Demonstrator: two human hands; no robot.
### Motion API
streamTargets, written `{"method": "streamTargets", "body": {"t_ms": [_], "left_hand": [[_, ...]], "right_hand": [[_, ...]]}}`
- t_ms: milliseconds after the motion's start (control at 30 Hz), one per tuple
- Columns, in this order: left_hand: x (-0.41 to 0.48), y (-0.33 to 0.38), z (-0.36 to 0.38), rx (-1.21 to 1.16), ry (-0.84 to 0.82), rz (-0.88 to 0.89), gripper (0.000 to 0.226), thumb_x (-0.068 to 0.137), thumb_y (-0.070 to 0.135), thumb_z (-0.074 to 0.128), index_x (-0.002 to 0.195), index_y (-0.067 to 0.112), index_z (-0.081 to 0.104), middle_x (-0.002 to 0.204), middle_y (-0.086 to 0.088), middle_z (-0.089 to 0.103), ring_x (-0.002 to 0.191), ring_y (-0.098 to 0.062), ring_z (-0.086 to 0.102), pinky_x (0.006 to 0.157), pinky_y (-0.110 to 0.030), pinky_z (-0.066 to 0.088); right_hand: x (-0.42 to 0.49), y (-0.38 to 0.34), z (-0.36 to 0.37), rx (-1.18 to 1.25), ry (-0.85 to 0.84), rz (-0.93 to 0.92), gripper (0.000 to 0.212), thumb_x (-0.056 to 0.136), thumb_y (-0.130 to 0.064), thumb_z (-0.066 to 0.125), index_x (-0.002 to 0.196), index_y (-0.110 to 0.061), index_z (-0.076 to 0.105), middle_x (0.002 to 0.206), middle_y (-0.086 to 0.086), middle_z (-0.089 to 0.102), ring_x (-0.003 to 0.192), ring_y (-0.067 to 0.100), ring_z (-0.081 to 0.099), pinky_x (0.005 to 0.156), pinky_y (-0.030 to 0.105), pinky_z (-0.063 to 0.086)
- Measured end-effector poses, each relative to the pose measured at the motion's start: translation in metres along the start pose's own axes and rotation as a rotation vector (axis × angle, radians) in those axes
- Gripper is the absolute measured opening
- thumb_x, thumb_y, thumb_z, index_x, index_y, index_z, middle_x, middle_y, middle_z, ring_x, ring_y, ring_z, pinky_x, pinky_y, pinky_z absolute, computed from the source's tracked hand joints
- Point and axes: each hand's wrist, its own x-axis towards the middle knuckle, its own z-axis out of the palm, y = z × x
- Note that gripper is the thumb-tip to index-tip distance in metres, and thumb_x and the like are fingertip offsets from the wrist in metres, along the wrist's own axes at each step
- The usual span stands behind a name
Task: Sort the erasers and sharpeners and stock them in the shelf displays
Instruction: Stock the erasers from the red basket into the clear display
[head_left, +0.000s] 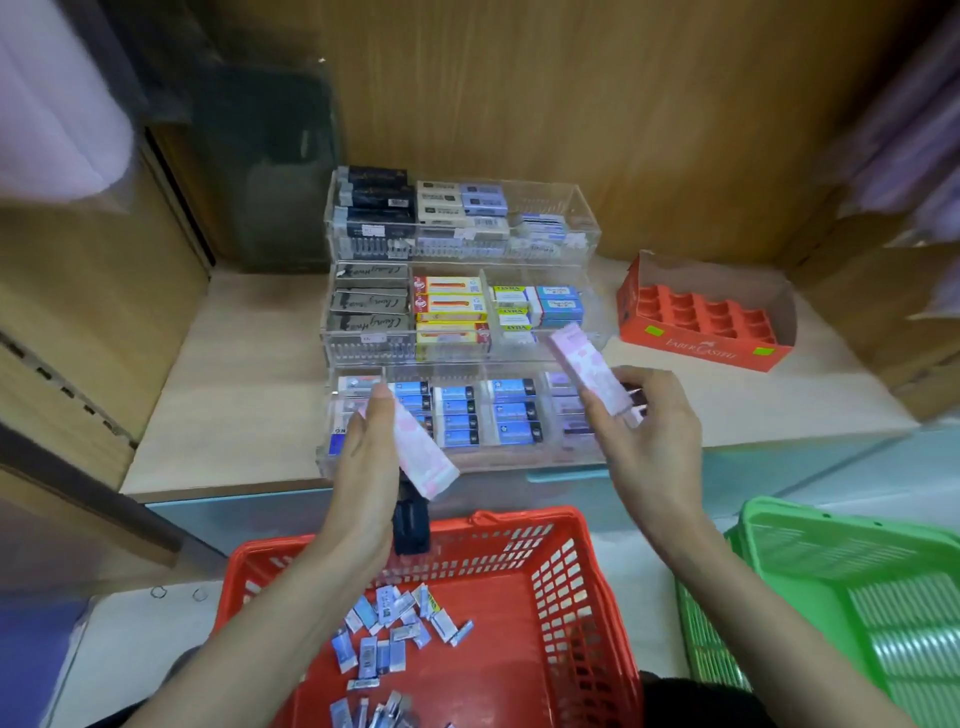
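- So, nearest me, the red plastic slotted basket holds a loose scatter of small blue-and-white wrapped erasers. I judge that's the bulk of the sorting left to do.
- Beside it on the right, the green plastic basket shows no stock that I can see.
- Above the red basket, my left hand grips a long pink-and-white packet. A black object hangs under it, but I cannot tell what it is.
- My right hand pinches a second pink-and-white packet, raised before the display, so neither is placed yet.
- On the wooden shelf, the clear acrylic three-tier display is largely filled.
- Its top-right compartment looks sparse.
- Further right, the orange cardboard tray has bare cells.
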Motion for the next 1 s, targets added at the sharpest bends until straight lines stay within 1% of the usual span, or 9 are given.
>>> {"method": "streamTargets", "body": {"t_ms": [167, 367, 467, 600, 667, 767, 833, 900, 1000], "left_hand": [[-0.009, -0.012, 0.022, 0.048, -0.092, -0.106, 0.034, 0.095, 0.033, 0.035, 0.065, 0.018, 0.04, 0.043, 0.006, 0.042, 0.043, -0.011, 0.044, 0.055, -0.027, 0.03], [-0.01, -0.023, 0.028, 0.191, -0.226, -0.006, 0.017, 0.101, 0.032, 0.035, 0.096, 0.025, 0.05, 0.093, 0.0, 0.057, 0.095, -0.017, 0.054, 0.09, -0.035, 0.037], [-0.014, -0.021, 0.026, 0.196, -0.281, 0.05, 0.016, 0.1, 0.03, 0.039, 0.094, 0.019, 0.049, 0.077, 0.006, 0.061, 0.072, -0.001, 0.057, 0.081, -0.026, 0.034], [-0.01, -0.021, 0.024, 0.193, -0.338, 0.064, 0.018, 0.097, 0.028, 0.047, 0.093, 0.011, 0.052, 0.047, 0.003, 0.053, 0.053, -0.004, 0.057, 0.09, -0.044, 0.038], [-0.008, -0.021, 0.025, 0.188, -0.366, 0.024, 0.014, 0.095, 0.029, 0.052, 0.097, 0.015, 0.056, 0.047, 0.002, 0.053, 0.046, -0.001, 0.053, 0.104, -0.06, 0.026], [-0.005, -0.023, 0.026, 0.195, -0.366, -0.002, 0.015, 0.091, 0.032, 0.057, 0.098, 0.019, 0.059, 0.055, -0.002, 0.054, 0.046, 0.001, 0.05, 0.108, -0.06, 0.019], [-0.004, -0.024, 0.026, 0.188, -0.35, -0.006, 0.016, 0.09, 0.035, 0.058, 0.091, 0.02, 0.058, 0.056, -0.002, 0.053, 0.046, 0.0, 0.049, 0.101, -0.051, 0.03], [-0.003, -0.025, 0.028, 0.147, -0.338, 0.005, 0.018, 0.089, 0.038, 0.059, 0.084, 0.021, 0.056, 0.056, 0.001, 0.053, 0.046, -0.002, 0.048, 0.081, -0.039, 0.033], [-0.003, -0.026, 0.03, 0.101, -0.349, 0.028, 0.019, 0.088, 0.037, 0.06, 0.082, 0.019, 0.056, 0.056, 0.002, 0.052, 0.046, -0.005, 0.047, 0.062, -0.033, 0.03]], "right_hand": [[0.025, 0.064, -0.011, -0.15, 0.037, 0.28, 0.027, 0.083, -0.026, 0.066, 0.101, -0.005, 0.065, 0.101, 0.012, 0.065, 0.094, 0.029, 0.058, 0.076, 0.033, 0.04], [0.03, 0.091, 0.012, -0.307, -0.018, 0.274, 0.034, 0.086, -0.035, 0.06, 0.102, -0.006, 0.068, 0.099, 0.015, 0.064, 0.095, 0.033, 0.056, 0.071, 0.035, 0.04], [0.034, 0.097, 0.013, -0.443, -0.013, 0.201, 0.034, 0.088, -0.036, 0.056, 0.096, -0.005, 0.067, 0.093, 0.02, 0.061, 0.09, 0.039, 0.052, 0.068, 0.038, 0.036], [0.037, 0.095, 0.007, -0.452, -0.08, 0.201, 0.053, 0.087, -0.051, 0.047, 0.108, -0.005, 0.064, 0.105, 0.022, 0.061, 0.098, 0.04, 0.049, 0.075, 0.038, 0.032], [0.038, 0.081, -0.006, -0.337, -0.046, 0.191, 0.047, 0.09, -0.037, 0.056, 0.125, -0.006, 0.055, 0.122, 0.018, 0.055, 0.112, 0.036, 0.043, 0.091, 0.037, 0.032], [0.031, 0.037, -0.03, 0.0, -0.013, 0.095, 0.029, 0.089, -0.025, 0.058, 0.115, -0.013, 0.058, 0.111, 0.004, 0.06, 0.104, 0.021, 0.053, 0.084, 0.027, 0.04], [0.016, 0.002, -0.033, 0.192, -0.248, 0.026, 0.031, 0.083, -0.037, 0.06, 0.108, -0.019, 0.06, 0.101, -0.005, 0.061, 0.091, 0.008, 0.056, 0.076, 0.016, 0.041], [-0.001, -0.016, -0.025, 0.099, -0.521, -0.09, 0.051, 0.075, -0.049, 0.063, 0.116, -0.019, 0.059, 0.106, -0.004, 0.057, 0.095, 0.007, 0.053, 0.082, 0.017, 0.042], [-0.014, -0.015, -0.01, -0.07, -0.577, -0.255, 0.051, 0.079, -0.039, 0.07, 0.121, -0.013, 0.058, 0.109, 0.004, 0.054, 0.104, 0.016, 0.05, 0.089, 0.028, 0.04]]}}
